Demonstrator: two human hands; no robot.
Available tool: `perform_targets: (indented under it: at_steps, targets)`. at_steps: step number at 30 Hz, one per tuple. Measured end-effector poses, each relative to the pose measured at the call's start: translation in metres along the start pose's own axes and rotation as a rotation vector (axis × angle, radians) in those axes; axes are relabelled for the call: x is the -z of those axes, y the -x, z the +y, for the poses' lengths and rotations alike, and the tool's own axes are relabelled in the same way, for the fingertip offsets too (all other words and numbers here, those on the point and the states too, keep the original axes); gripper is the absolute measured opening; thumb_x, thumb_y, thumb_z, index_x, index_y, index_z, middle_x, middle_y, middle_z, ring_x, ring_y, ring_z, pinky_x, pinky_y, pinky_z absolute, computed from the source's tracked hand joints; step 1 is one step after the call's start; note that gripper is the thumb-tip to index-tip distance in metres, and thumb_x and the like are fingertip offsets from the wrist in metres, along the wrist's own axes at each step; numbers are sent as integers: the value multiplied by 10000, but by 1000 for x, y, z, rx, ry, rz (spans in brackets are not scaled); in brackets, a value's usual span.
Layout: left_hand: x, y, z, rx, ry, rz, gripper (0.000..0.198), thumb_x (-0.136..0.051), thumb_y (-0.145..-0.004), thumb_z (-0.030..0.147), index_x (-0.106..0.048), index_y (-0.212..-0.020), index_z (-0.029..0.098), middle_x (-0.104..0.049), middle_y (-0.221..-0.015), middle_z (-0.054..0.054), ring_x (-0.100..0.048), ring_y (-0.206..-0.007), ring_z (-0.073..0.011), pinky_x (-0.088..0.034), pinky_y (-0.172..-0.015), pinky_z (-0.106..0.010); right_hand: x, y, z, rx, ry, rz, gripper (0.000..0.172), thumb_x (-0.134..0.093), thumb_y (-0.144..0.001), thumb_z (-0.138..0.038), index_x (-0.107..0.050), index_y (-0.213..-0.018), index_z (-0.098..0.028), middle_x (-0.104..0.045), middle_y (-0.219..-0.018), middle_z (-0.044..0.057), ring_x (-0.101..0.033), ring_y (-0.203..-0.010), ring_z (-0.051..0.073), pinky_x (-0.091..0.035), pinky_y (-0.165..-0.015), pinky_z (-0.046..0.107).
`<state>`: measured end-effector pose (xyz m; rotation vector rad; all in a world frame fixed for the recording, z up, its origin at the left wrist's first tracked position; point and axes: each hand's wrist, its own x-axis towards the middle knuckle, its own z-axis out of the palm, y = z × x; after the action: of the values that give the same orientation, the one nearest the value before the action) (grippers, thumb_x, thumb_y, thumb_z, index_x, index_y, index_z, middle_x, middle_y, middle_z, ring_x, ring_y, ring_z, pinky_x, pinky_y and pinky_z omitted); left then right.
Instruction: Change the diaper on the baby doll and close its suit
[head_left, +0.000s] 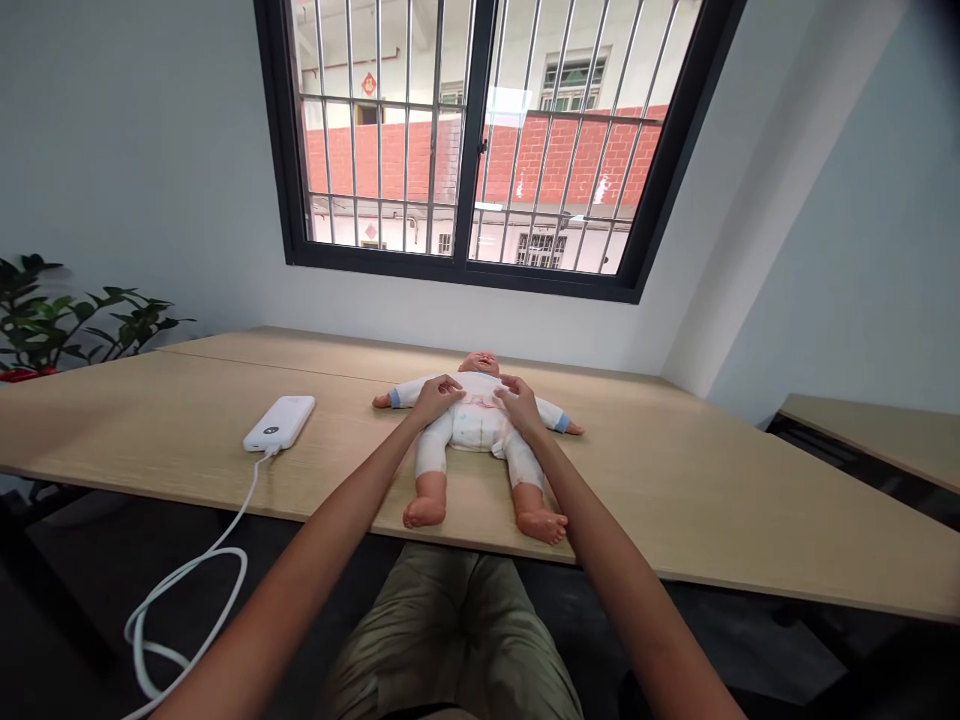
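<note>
White baby doll (pixel 476 425) under both hands (pixel 437 398) (pixel 519 403)

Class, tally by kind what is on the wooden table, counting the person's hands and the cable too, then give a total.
Baby doll: 1
Power bank: 1
White cable: 1
Hands (left hand, right hand): 2
Total: 5

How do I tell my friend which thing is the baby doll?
Under the barred window is a long wooden table. On it, a baby doll lies on its back in white with blue cuffs. The left hand and right hand rest on it, not on the white power bank nearby.
</note>
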<state>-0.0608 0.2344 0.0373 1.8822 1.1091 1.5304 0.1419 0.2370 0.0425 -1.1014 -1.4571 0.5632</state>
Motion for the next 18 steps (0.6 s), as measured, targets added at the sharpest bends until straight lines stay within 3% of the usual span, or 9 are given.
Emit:
perform_targets:
  at_steps: [4,10,13,18]
  targets:
    - [3,-2,4,1,-6,98,247,-649,-726,428,-587,-696,191,-624,-726,-19,-536,-716,-164,-434,-705,-292,2,1,-5,62,-64,84,277,-616,-716,-320,-639,-937,-154,-691,-1042,112,-626,-980,217,-482,-937,373]
    - [1,5,15,-120,-223,115,295,-698,-755,473,-582,-732,202,-626,-829,-38,-529,-899,-206,-418,-873,-336,2,19,-31,232,9,-116,284,-712,-718,-459,-733,-807,-190,-721,-917,72,-643,-932,236,-478,-903,378]
    - [-1,7,18,-98,-282,80,280,-708,-768,446,-560,-776,207,-612,-867,-43,-508,-943,-220,-416,-872,-335,1,24,-41,332,34,-199,228,-718,-732,-426,-744,-767,-202,-722,-857,66,-650,-883,229,-491,-858,363]
    - [-1,9,19,-36,-298,48,294,-703,-781,465,-548,-810,216,-619,-927,-45,-496,-998,-234,-405,-885,-341,-1,23,-40,374,11,-208,190,-720,-735,-392,-742,-757,-205,-723,-835,65,-658,-861,222,-500,-850,363]
